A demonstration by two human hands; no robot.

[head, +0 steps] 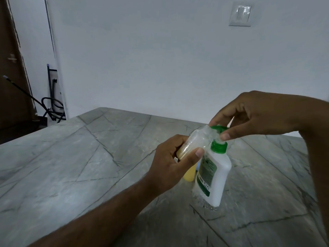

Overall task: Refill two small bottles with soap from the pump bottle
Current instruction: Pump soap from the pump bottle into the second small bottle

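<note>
Your left hand (170, 157) gripped the small bottle (194, 142), tilted under the spout; your right hand (249, 116) pinched the pump bottle (216, 173) head on the counter (89, 157). Filling looked underway; next, press steadily.

The left hand (170, 159) is gripping a tilted small clear bottle (193, 141) at the green pump head (218, 128), which the right hand (249, 114) is pressing.

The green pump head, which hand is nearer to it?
Right. The right hand pinches the green pump head; the left hand grips the small clear bottle just beside its spout.
</note>
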